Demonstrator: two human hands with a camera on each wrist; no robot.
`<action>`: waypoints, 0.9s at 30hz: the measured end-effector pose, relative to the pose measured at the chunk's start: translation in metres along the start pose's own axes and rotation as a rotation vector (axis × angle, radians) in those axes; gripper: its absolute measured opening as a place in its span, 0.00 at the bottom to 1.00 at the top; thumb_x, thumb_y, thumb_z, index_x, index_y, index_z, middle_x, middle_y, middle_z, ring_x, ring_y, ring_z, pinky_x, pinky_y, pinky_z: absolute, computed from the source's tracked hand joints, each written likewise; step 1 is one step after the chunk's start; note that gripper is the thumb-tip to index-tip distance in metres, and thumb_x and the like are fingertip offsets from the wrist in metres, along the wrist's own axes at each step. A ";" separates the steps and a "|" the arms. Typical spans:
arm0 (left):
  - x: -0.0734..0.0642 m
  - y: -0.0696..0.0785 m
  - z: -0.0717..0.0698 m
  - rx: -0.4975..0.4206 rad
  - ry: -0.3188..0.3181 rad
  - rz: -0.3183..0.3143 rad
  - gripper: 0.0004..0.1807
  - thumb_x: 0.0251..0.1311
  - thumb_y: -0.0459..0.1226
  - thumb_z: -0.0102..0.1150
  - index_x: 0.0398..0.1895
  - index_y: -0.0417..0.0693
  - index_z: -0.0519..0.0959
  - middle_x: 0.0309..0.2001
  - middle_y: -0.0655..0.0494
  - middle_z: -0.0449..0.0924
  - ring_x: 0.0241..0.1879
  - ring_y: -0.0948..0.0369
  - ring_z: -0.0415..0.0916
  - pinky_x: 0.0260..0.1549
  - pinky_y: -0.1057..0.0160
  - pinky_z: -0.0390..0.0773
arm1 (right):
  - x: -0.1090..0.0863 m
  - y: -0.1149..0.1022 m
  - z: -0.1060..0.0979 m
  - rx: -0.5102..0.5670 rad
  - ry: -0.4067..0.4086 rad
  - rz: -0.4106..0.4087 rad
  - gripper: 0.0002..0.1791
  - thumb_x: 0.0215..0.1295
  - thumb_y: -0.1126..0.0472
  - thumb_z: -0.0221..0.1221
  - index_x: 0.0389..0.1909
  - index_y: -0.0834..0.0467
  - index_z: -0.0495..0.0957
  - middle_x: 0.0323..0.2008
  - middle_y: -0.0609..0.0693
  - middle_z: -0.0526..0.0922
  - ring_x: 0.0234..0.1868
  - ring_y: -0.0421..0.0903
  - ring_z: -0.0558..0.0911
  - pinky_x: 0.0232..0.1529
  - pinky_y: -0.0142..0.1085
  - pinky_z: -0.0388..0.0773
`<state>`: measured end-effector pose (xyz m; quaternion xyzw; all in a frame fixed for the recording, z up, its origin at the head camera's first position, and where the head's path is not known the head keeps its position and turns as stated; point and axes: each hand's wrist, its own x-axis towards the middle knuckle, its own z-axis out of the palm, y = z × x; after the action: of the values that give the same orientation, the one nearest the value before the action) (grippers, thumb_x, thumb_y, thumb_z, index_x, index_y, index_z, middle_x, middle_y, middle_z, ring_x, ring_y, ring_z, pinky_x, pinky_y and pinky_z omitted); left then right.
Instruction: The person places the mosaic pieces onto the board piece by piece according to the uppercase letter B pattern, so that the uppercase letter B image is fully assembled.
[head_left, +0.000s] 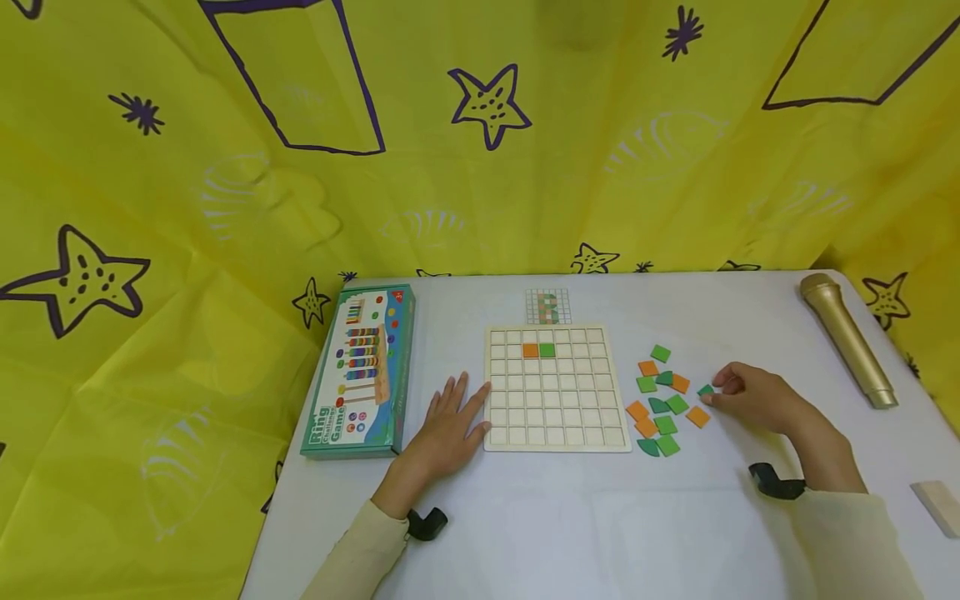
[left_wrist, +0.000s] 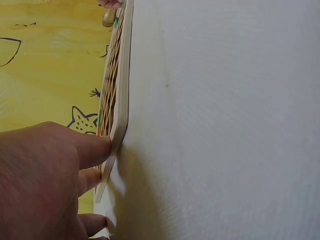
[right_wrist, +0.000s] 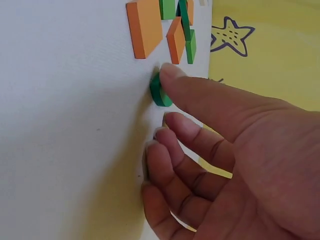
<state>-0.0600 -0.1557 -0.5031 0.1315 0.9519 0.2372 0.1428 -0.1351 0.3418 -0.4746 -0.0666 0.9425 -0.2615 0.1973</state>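
Dark green tile [head_left: 705, 390] at the right hand [head_left: 753, 400]

The tile was on the right part of the surface [head_left: 570, 525], just right of scattered orange and green pieces [head_left: 665, 425]. The right thumb touched it, with the forefinger close by; that grip was narrow, though whether it pinched the tile I could not tell. Further left lay a pale gridded board [head_left: 557, 418], where an orange square [head_left: 531, 351] and a green square [head_left: 547, 351] sat side by side in the second row from the far edge. The left hand [head_left: 444, 433] was spread wide, touching the board's left edge. A small patterned card [head_left: 548, 307] lay just beyond the board's far edge. Outward from these were a ring game box [head_left: 356, 371] at left, a gold microphone [head_left: 847, 342] at far right and a pale block [head_left: 937, 507] at near right, with yellow cloth [head_left: 420, 187] hanging behind.
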 end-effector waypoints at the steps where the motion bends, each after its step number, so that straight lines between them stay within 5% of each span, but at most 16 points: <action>1: 0.000 0.000 0.000 0.001 -0.002 0.000 0.34 0.82 0.50 0.45 0.86 0.55 0.55 0.86 0.39 0.39 0.85 0.40 0.33 0.80 0.35 0.41 | 0.000 0.000 0.001 -0.001 0.007 -0.009 0.20 0.71 0.53 0.67 0.49 0.66 0.77 0.40 0.56 0.82 0.41 0.52 0.78 0.41 0.39 0.73; 7: 0.000 0.001 0.000 0.000 -0.003 0.000 0.34 0.82 0.50 0.46 0.86 0.55 0.56 0.86 0.39 0.39 0.85 0.39 0.33 0.80 0.35 0.41 | 0.000 0.003 0.008 0.004 0.059 -0.055 0.17 0.72 0.61 0.64 0.54 0.69 0.78 0.44 0.59 0.83 0.45 0.53 0.80 0.45 0.41 0.75; 14: -0.002 0.002 -0.001 -0.003 0.004 0.006 0.34 0.82 0.50 0.46 0.86 0.54 0.56 0.86 0.39 0.39 0.85 0.39 0.33 0.80 0.34 0.41 | -0.005 0.002 0.025 0.049 0.169 -0.080 0.20 0.76 0.60 0.62 0.59 0.70 0.77 0.51 0.66 0.79 0.49 0.57 0.78 0.43 0.31 0.72; 21: -0.001 -0.001 0.000 0.004 -0.002 -0.004 0.34 0.82 0.51 0.45 0.86 0.56 0.54 0.86 0.41 0.37 0.85 0.41 0.32 0.80 0.35 0.40 | -0.007 0.001 0.039 0.064 0.264 -0.121 0.18 0.77 0.63 0.60 0.59 0.71 0.76 0.50 0.68 0.78 0.50 0.61 0.78 0.46 0.41 0.71; 27: 0.000 -0.002 0.002 0.013 0.002 -0.002 0.34 0.83 0.52 0.44 0.86 0.57 0.54 0.86 0.41 0.37 0.85 0.41 0.31 0.80 0.36 0.40 | -0.006 0.001 0.043 0.060 0.270 -0.146 0.16 0.77 0.66 0.59 0.57 0.73 0.75 0.49 0.70 0.76 0.49 0.63 0.77 0.47 0.45 0.71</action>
<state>-0.0597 -0.1564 -0.5061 0.1312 0.9537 0.2308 0.1410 -0.1122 0.3243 -0.5066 -0.0931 0.9448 -0.3098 0.0513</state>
